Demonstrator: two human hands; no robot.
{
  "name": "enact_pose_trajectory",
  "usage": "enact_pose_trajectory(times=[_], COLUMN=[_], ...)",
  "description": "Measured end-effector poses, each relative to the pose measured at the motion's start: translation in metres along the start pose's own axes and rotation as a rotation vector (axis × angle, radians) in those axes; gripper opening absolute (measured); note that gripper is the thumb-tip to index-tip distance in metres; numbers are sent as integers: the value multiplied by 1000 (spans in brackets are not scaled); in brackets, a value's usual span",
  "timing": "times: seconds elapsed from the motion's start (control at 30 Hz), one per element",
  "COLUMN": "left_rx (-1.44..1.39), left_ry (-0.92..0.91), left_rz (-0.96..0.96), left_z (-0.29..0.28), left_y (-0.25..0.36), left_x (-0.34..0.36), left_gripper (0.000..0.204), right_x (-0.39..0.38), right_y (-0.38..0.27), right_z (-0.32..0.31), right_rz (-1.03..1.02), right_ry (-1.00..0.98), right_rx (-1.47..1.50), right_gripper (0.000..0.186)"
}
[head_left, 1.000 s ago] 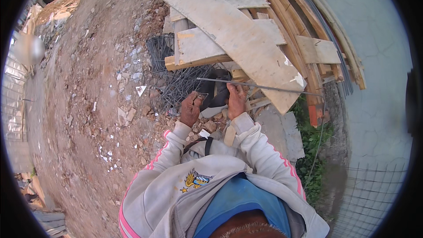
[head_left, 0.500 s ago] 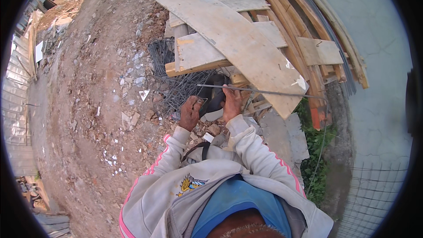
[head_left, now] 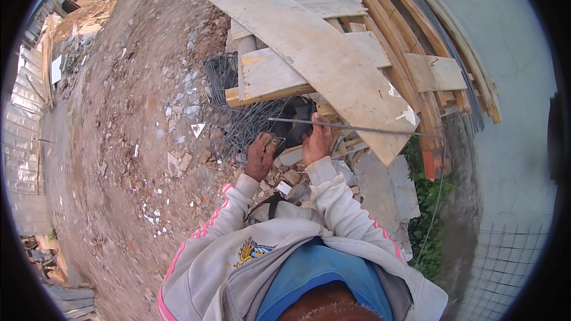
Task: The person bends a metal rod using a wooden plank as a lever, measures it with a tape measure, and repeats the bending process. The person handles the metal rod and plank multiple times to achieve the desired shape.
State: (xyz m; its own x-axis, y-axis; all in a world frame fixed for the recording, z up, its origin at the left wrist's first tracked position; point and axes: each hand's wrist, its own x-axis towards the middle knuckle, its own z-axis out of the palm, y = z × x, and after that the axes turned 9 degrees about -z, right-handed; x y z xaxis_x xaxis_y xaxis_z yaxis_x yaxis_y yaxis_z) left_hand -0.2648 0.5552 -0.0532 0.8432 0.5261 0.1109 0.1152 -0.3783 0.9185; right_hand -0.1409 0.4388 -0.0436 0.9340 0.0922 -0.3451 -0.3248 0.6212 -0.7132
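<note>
Following the thin grey rod (head_left: 369,129) from my remote seat, I find it almost level, its left end poking out past the right hand (head_left: 318,144) and its longer stretch crossing in front of the lower corner of a plywood board (head_left: 315,62). Since half a second ago little has changed: the view has shifted slightly, the rod with it, and the grasp looks the same, so I judge the work to be at the same point. That right hand points away from the body, fingers clasped on the rod, its pale sleeve (head_left: 342,193) stretched forward. The left hand (head_left: 260,156) sits slightly lower, fingers curled inward beside a wire tangle (head_left: 253,120); something slim seems to show at its fingertips, but I cannot tell whether it is gripped. Between the hands is a dark object (head_left: 297,120) I cannot make out. Farther out I have rubble ground (head_left: 143,142), green plants (head_left: 433,202) and a pale wall (head_left: 505,71).
</note>
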Motion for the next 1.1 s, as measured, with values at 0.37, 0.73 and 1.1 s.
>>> enact_pose_trajectory(times=[0.37, 0.73, 1.1], left_rx=[13, 87, -206], left_ry=[33, -1, -240], left_rz=[-120, -149, -206], left_z=[0, 0, 28], left_y=[-29, -35, -5], left_x=[-12, -30, -43], left_gripper=[12, 12, 19], right_x=[4, 16, -28], right_y=[29, 61, -22], right_z=[-4, -9, -93], right_rz=[-295, -504, -506], right_ry=[-241, -435, -694], right_rx=[-126, -556, -1031], right_gripper=[17, 16, 29])
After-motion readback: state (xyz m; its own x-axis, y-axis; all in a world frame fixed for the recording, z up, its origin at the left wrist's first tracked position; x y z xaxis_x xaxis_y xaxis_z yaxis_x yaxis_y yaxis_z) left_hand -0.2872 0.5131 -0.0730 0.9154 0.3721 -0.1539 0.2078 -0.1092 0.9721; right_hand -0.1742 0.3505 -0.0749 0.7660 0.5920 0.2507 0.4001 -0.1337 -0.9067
